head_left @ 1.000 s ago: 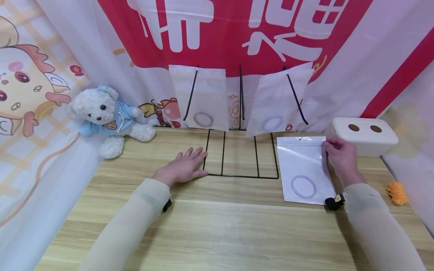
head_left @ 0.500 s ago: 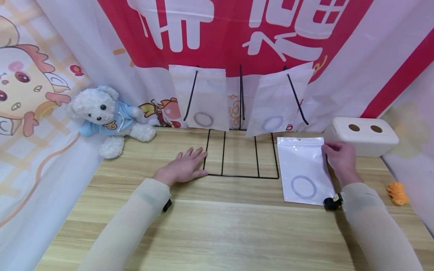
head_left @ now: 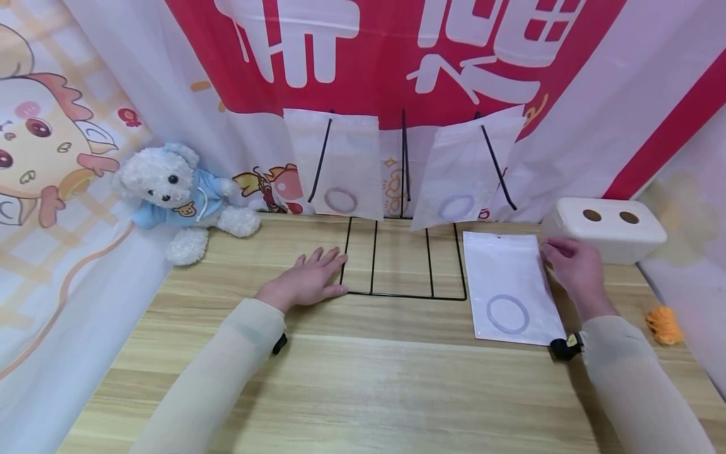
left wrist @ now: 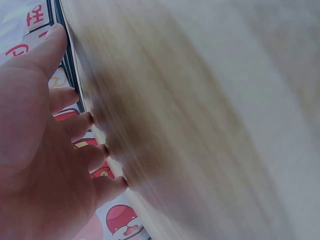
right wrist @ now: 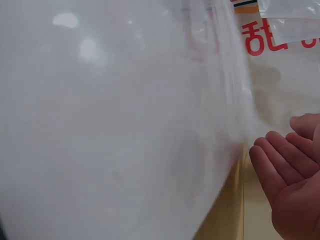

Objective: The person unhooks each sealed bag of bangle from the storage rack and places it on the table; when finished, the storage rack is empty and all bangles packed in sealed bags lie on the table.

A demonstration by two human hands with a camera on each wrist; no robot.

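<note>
White flat pouch (head_left: 501,271) with grey ring (head_left: 489,313) near its lower edge: lies on the tabletop (head_left: 363,397), right of a black wire rack (head_left: 405,296). Right hand (head_left: 575,271): just beside the pouch's upper right edge, fingers extended, thumb apart, grasping nothing. Left hand (head_left: 305,280): rests at the rack's base, fingers spread, released. Two hanging pouches (head_left: 353,161): on the rack. White box (head_left: 609,230): behind the right hand.

Large white characters (head_left: 324,60) stand on the red panel (head_left: 386,69) across the top of the head view, cut by its upper edge and not readable whole; at the right wrist view's upper right, a red character (right wrist: 256,46) on the pale backdrop (right wrist: 295,80) looks like 甜; red characters (left wrist: 36,16) at the left wrist view's upper left are too small to read.
</note>
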